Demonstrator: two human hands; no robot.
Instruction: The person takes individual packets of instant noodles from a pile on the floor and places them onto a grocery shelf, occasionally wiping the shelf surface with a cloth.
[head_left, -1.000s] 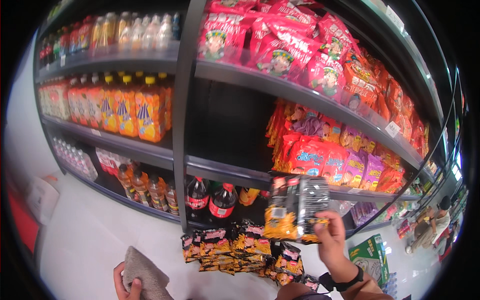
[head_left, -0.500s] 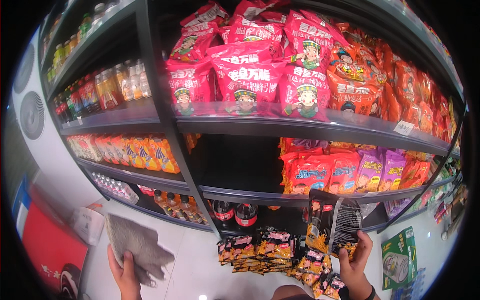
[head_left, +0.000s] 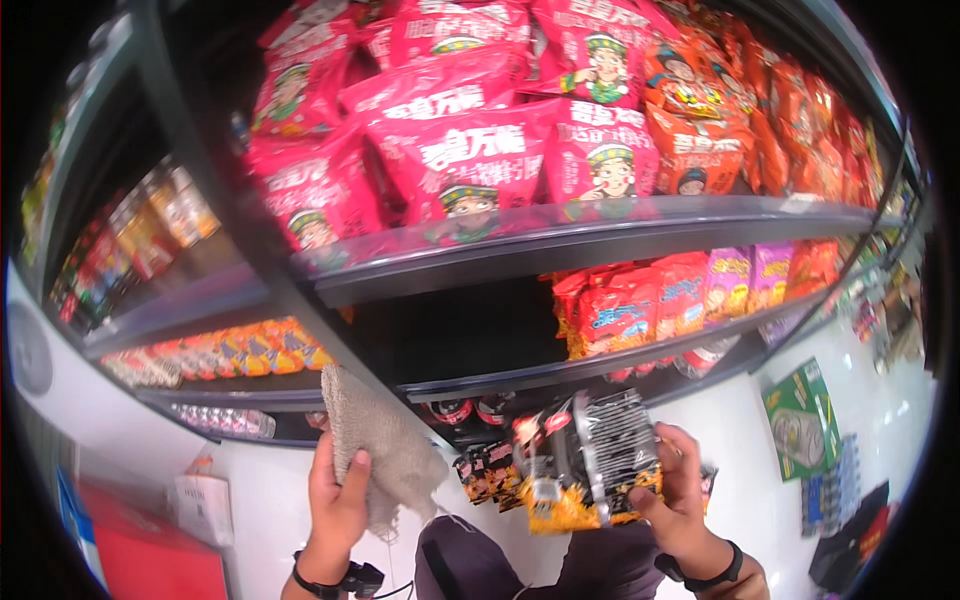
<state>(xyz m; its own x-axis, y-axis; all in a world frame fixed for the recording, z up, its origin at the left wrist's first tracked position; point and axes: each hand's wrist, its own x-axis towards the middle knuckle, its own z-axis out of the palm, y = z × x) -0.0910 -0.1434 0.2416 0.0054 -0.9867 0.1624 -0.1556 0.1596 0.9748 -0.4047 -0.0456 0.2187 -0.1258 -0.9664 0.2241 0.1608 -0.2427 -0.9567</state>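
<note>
My left hand [head_left: 340, 495] is closed on a folded grey-beige cloth [head_left: 375, 440], thumb on its face, with one ragged edge hanging down. My right hand [head_left: 685, 505] grips a black and orange snack bag [head_left: 580, 465] by its right side; the bag's back seam and printed panel face me. Between the two hands, beyond my knees, similar black and orange snack bags [head_left: 485, 472] lie on the floor, largely hidden by the held bag. The cloth and the held bag are apart from each other.
Pink chip bags [head_left: 465, 160] and orange ones [head_left: 700, 150] fill the upper shelf [head_left: 590, 235]. Below stand red snack bags [head_left: 615, 310] beside a dark bare stretch. A slanting post [head_left: 240, 200] divides off bottled drinks at left. A green box [head_left: 800, 420] stands on the right floor.
Both hands have come closer together, the cloth moving right and up and the snack bag moving left. The view has tilted and shifted, and my knees now show.
</note>
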